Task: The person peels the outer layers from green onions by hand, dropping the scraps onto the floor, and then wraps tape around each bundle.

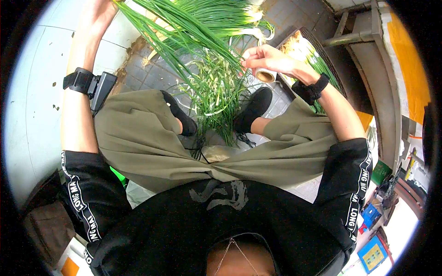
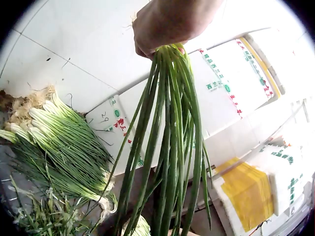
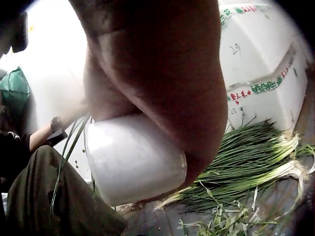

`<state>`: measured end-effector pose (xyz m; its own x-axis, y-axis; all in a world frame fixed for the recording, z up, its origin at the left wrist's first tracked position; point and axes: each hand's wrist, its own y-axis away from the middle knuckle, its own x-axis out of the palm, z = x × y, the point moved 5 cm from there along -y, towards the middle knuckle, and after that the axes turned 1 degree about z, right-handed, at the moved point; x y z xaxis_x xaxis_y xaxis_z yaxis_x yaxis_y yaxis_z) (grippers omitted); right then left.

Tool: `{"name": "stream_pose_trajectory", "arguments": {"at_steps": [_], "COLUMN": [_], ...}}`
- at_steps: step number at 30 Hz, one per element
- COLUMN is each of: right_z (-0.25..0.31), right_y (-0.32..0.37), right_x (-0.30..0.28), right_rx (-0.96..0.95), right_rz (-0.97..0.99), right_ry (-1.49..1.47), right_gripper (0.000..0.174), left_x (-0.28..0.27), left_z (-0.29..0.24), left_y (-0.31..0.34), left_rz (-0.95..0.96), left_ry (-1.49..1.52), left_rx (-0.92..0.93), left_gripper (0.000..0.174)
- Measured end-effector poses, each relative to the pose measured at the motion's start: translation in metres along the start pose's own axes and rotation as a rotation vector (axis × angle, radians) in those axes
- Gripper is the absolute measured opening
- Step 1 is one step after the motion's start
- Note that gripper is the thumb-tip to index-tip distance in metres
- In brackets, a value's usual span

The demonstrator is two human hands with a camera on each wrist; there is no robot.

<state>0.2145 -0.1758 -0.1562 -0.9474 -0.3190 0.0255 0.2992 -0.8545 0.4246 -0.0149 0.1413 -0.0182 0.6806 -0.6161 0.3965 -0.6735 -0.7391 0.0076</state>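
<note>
The left hand (image 1: 99, 17) grips long green scallions (image 2: 171, 123), untied, the right hand (image 1: 269, 60) a white, brown-cored roll (image 3: 135, 164); seemingly cleaned bunches (image 2: 66, 135) lie beyond leaf scraps (image 1: 214, 85).

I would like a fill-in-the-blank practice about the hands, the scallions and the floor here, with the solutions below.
The left hand grips a bunch of scallions whose long leaves are ____.
The right hand holds a white ____ with a hollow core.
Loose leaves lie on the floor between two black ____.

Missing words: green; roll; shoes.
</note>
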Motion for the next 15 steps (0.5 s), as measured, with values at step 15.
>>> {"name": "stream_pose_trajectory", "arguments": {"at_steps": [15], "right_z": [-0.016], "right_y": [-0.004], "right_x": [-0.012], "right_rx": [0.051], "right_rz": [-0.197], "right_ry": [0.002], "right_gripper": [0.014], "left_x": [0.002], "left_z": [-0.001], "left_y": [0.0], "left_rz": [-0.002], "left_ry": [-0.008], "left_rx": [-0.005], "left_gripper": [0.024]}}
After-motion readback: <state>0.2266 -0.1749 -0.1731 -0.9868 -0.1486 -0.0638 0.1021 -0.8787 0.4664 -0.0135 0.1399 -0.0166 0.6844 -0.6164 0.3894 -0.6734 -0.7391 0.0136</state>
